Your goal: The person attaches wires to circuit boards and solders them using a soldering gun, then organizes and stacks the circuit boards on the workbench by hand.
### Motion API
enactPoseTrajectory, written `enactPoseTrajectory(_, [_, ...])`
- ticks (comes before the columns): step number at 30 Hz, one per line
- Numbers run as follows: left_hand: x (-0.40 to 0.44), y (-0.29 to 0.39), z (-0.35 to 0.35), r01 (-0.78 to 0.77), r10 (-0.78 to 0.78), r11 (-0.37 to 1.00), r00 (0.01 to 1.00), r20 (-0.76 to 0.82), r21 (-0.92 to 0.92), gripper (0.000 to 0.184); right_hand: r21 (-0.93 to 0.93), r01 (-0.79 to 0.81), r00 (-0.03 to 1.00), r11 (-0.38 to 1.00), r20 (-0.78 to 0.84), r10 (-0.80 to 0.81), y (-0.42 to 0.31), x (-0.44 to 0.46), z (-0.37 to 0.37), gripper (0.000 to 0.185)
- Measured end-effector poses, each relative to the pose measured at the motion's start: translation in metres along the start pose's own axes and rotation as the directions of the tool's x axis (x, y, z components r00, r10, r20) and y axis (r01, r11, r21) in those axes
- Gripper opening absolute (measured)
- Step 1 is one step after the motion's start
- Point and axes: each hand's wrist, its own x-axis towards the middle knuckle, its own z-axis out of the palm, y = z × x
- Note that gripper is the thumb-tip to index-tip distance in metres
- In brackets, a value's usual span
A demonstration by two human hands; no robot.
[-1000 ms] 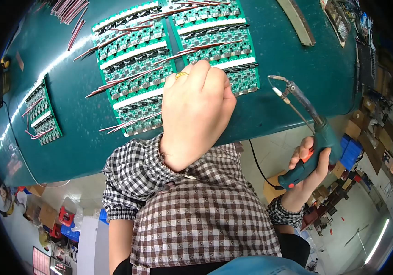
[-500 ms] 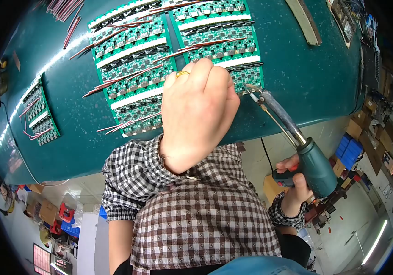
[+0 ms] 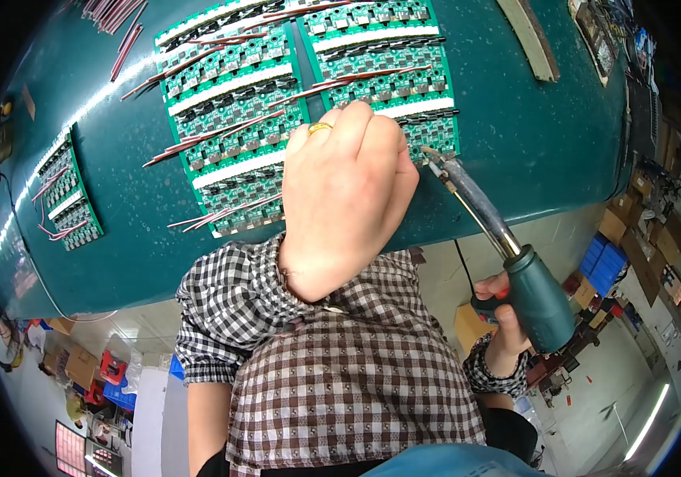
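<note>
My right hand [image 3: 507, 330] is wrapped around the green handle of a soldering gun [image 3: 541, 306]. Its metal barrel slants up and left, with a thin feed tube alongside. The tip is at the lower right part of the right-hand circuit board panel [image 3: 428, 137], close to my left hand's fingers. My left hand [image 3: 346, 183], with a ring on one finger, is closed over the lower edge of that panel. Its fingertips are hidden below the hand, and so is whatever they pinch. Left of it lies a second circuit board panel [image 3: 233, 119] with red and black wires [image 3: 213, 135] across it.
A smaller circuit board panel [image 3: 70, 191] with wires lies at the table's left. A bundle of loose wires [image 3: 114, 14] is at the upper left. A long strip [image 3: 530, 40] lies at the upper right of the green table [image 3: 531, 143]. Cardboard boxes and blue bins [image 3: 601, 262] stand beyond.
The soldering gun's handle and my right hand have shifted slightly left and down, its tip staying near the panel's lower edge. My left hand has barely moved.
</note>
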Motion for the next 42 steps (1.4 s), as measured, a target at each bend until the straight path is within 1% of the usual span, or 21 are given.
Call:
enactPoseTrajectory(2, [-0.0001,0.0006,-0.0003,0.008,-0.008,1.000,1.000,0.006,-0.001,0.017,-0.034,-0.011,1.000,0.999,-0.021,0.010,-0.0013,-0.0009,0.0013,0.053])
enactPoseTrajectory(8, [0.0001,0.0004,-0.0007,0.011,-0.011,1.000,1.000,0.017,0.004,0.017,-0.076,0.006,1.000,0.997,0.004,-0.005,0.0013,-0.0016,-0.0007,0.052])
enactPoseTrajectory(11, [-0.0002,-0.0003,0.0000,0.009,-0.009,1.000,1.000,0.008,0.001,0.016,-0.056,-0.029,1.000,0.998,-0.009,0.029,-0.0030,-0.0017,0.0018,0.052])
enactPoseTrajectory(14, [0.0002,0.0002,-0.0007,0.007,-0.007,1.000,1.000,0.012,-0.002,0.016,-0.108,0.008,1.000,0.994,0.030,-0.005,0.0011,-0.0014,-0.0026,0.052])
enactPoseTrajectory(20, [0.0004,0.0005,-0.0012,0.016,-0.016,1.000,1.000,0.023,0.001,0.016,-0.072,-0.005,1.000,0.997,0.000,0.005,0.0002,-0.0022,0.0006,0.052])
enactPoseTrajectory(23, [0.0005,0.0007,-0.0013,0.015,-0.015,1.000,1.000,0.020,0.001,0.016,-0.135,0.027,0.999,0.990,0.035,-0.023,0.0048,-0.0027,-0.0045,0.053])
enactPoseTrajectory(26, [0.0003,0.0005,-0.0012,0.013,-0.013,1.000,1.000,0.019,-0.001,0.016,-0.100,-0.015,1.000,0.995,0.006,0.015,-0.0001,-0.0022,0.0004,0.053])
enactPoseTrajectory(32, [0.0005,0.0008,-0.0019,0.014,-0.014,1.000,1.000,0.025,0.004,0.016,-0.147,0.000,1.000,0.989,0.025,0.003,0.0002,-0.0020,-0.0013,0.049])
enactPoseTrajectory(35, [0.0008,0.0010,-0.0014,0.020,-0.020,1.000,1.000,0.025,0.009,0.016,-0.210,0.061,0.998,0.976,0.038,-0.054,0.0020,-0.0026,-0.0015,0.045])
enactPoseTrajectory(38, [0.0008,0.0011,-0.0017,0.019,-0.020,1.000,0.999,0.027,0.006,0.016,-0.287,0.105,0.992,0.952,0.094,-0.081,0.0010,-0.0007,-0.0049,0.042])
enactPoseTrajectory(40, [0.0009,0.0013,-0.0014,0.018,-0.018,1.000,1.000,0.023,0.007,0.016,-0.314,0.119,0.990,0.942,0.104,-0.091,0.0013,-0.0005,-0.0059,0.045])
enactPoseTrajectory(42, [0.0007,0.0015,-0.0013,0.017,-0.018,1.000,1.000,0.021,0.008,0.016,-0.271,0.084,0.995,0.959,0.075,-0.066,0.0004,-0.0018,-0.0044,0.047])
